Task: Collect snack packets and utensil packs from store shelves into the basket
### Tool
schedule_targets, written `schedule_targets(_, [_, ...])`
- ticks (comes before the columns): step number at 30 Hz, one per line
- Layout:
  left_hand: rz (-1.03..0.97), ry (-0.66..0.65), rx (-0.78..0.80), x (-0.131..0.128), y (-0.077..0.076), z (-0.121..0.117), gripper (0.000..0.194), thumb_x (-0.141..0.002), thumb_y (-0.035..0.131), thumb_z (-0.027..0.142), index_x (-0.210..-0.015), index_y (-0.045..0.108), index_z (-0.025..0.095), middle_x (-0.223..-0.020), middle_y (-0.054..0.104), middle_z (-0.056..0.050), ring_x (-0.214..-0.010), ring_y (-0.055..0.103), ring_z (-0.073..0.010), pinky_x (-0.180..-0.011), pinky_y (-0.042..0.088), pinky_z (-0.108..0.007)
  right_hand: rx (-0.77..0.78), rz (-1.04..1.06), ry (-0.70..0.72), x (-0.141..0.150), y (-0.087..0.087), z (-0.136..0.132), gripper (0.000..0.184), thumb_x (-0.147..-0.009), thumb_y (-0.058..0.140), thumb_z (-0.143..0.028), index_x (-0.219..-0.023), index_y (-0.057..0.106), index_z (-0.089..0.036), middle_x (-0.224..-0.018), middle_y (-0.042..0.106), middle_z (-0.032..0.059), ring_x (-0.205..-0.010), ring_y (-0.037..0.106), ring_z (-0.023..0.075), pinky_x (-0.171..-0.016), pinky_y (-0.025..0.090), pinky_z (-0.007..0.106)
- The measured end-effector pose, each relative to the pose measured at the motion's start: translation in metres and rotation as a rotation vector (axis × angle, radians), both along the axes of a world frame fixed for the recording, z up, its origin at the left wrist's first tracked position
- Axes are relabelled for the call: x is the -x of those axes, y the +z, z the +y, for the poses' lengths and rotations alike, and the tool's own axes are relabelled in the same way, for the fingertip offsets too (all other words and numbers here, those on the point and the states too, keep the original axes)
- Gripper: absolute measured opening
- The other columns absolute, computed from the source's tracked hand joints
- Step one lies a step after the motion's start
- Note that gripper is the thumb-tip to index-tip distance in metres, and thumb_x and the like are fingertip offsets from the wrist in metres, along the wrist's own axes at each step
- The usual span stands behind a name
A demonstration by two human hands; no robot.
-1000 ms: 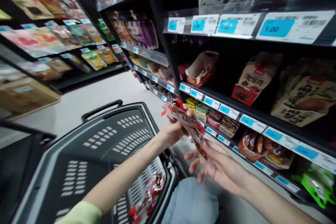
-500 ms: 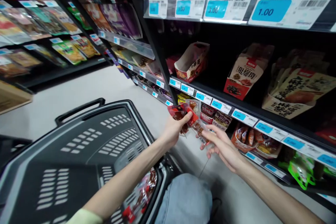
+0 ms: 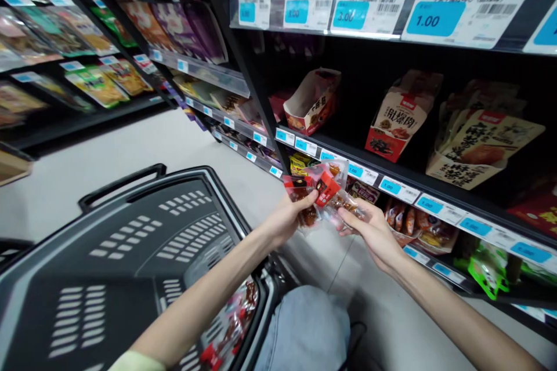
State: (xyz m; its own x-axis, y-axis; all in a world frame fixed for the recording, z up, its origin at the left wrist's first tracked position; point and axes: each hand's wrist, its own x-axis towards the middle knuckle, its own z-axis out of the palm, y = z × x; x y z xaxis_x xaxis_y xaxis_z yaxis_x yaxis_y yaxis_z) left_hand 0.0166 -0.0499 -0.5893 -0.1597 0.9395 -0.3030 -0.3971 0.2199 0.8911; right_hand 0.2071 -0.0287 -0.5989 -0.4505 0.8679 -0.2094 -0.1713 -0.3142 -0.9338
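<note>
Though uncovered midway, clear packets [image 3: 326, 186] tight in left fingers [image 3: 306, 202] and right fingers [image 3: 353, 222].

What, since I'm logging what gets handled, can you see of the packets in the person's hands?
The packets look like glossy, clear plastic film with red areas, some marked black, and brown contents showing through. They overlap in a loose fan; their number, their print and whether they are sealed cannot be made out. The left hand grips their left side, thumb on top; the right hand pinches their right end. They are held above the floor, to the right of the basket.
</note>
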Motion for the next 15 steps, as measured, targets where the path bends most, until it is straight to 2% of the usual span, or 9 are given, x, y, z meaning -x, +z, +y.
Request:
schedule_targets(5, [-0.119, 0.007, 0.037, -0.003, 0.006, -0.002, 0.062, -0.053, 0.099, 0.043, -0.103, 0.074, 0.016, -0.093, 0.079, -0.007, -0.077, 0.071, -0.0213, -0.063, 0.053, -0.027, 0.041, 0.135, -0.025, -0.002, 0.005, -0.002, 0.037, -0.075, 0.087, -0.046, -0.102, 0.077, -0.023, -0.114, 0.069, 0.0044, -0.093, 0.061, 0.0163, -0.067, 0.058, 0.024])
schedule_targets(11, [0.017, -0.015, 0.005, -0.007, 0.004, -0.005, 0.046, -0.060, 0.097, 0.035, -0.093, 0.075, 0.013, -0.080, 0.076, -0.005, -0.065, 0.065, -0.0162, -0.057, 0.050, -0.025, 0.056, 0.151, -0.081, 0.002, -0.001, -0.006, 0.038, -0.078, 0.084, -0.052, -0.104, 0.077, -0.023, -0.112, 0.071, 0.0045, -0.092, 0.061, 0.0180, -0.068, 0.059, 0.027])
schedule_targets(15, [0.035, -0.007, -0.025, -0.009, 0.001, -0.005, 0.042, -0.061, 0.096, 0.033, -0.091, 0.075, 0.014, -0.079, 0.076, -0.004, -0.065, 0.065, -0.0160, -0.063, 0.054, -0.027, 0.051, 0.182, -0.127, 0.007, -0.005, -0.010, 0.037, -0.081, 0.082, -0.050, -0.107, 0.076, -0.023, -0.113, 0.073, 0.0044, -0.095, 0.065, 0.0187, -0.077, 0.058, 0.029])
